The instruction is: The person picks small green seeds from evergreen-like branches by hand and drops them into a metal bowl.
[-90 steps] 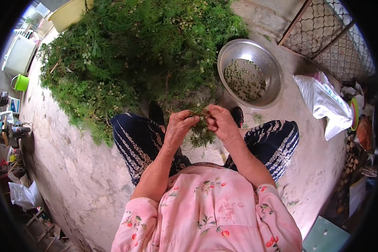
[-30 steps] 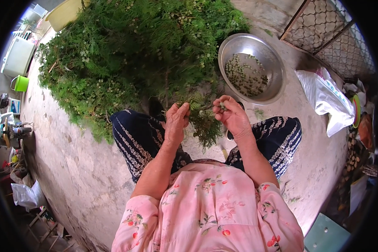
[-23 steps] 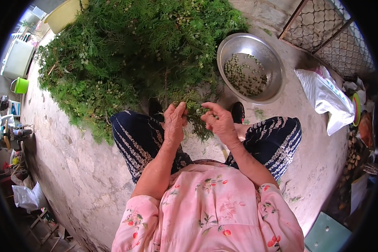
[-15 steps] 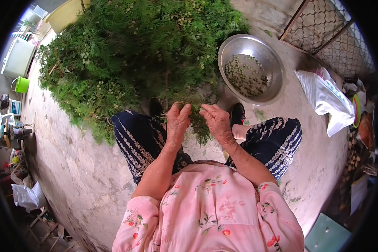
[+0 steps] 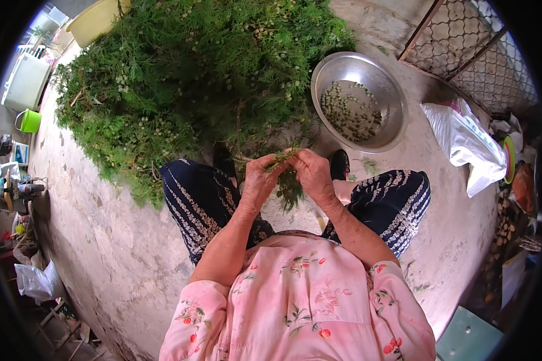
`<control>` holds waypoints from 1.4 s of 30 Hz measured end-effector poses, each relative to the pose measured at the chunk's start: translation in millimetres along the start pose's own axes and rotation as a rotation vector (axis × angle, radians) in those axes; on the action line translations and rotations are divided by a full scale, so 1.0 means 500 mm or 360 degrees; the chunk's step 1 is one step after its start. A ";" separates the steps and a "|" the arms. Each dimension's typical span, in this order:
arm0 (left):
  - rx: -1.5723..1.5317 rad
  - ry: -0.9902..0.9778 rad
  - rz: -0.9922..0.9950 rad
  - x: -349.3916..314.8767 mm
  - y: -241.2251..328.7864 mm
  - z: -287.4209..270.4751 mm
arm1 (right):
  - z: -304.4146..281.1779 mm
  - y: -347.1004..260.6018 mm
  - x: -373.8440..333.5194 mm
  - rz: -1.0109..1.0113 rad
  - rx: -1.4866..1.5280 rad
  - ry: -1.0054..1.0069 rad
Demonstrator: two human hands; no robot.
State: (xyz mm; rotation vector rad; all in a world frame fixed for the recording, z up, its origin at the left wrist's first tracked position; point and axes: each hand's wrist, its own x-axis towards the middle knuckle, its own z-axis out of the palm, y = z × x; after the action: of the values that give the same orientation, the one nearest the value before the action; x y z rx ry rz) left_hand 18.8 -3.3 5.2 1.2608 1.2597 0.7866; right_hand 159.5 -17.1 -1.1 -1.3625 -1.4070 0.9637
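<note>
Both hands meet over the ground between my knees, at the near edge of a big heap of cut evergreen branches (image 5: 180,90). My left hand (image 5: 261,180) is closed around a green evergreen sprig (image 5: 290,191), whose feathery leaves hang down between the hands. My right hand (image 5: 314,177) pinches the same sprig near its top, its fingertips close to the left hand's. Whether a small cone sits in those fingertips is hidden. Beyond the right hand stands a wide metal basin (image 5: 397,120), with several small green cones (image 5: 352,108) scattered over its bottom.
A white sack (image 5: 464,144) lies right of the basin, by a wire-mesh gate (image 5: 457,45). A yellow tub (image 5: 93,23) is behind the heap at far left, a green bucket (image 5: 29,121) nearer. A pale green board (image 5: 468,337) occupies the lower right.
My hands, apart half a second ago, have come together on the sprig. The right hand's fingers moved left to meet it, and the sprig's top now shows between them.
</note>
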 end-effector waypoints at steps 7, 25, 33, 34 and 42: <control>-0.0598 -0.0035 -0.0194 0.000 0.007 -0.013 | -0.010 -0.001 0.009 0.1173 0.1451 -0.0149; -0.1243 0.0200 -0.0385 0.013 -0.030 -0.002 | 0.013 -0.019 0.008 0.0646 0.0833 -0.0137; -0.1122 0.0258 -0.0268 0.009 -0.031 0.009 | 0.032 0.000 0.008 0.0181 -0.0059 -0.0006; -0.1121 0.0262 -0.0268 0.010 -0.034 0.006 | 0.027 -0.015 0.010 0.0345 0.0005 -0.0124; -0.1313 0.0066 -0.0328 0.002 -0.016 0.002 | -0.037 0.016 0.014 0.0993 0.1627 -0.0110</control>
State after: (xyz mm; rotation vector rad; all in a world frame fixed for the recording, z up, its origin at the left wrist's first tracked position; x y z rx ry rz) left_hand 18.6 -4.3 -2.8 0.4432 0.9147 1.0340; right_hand 180.0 -10.7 -3.3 -0.9387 -0.3272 1.8076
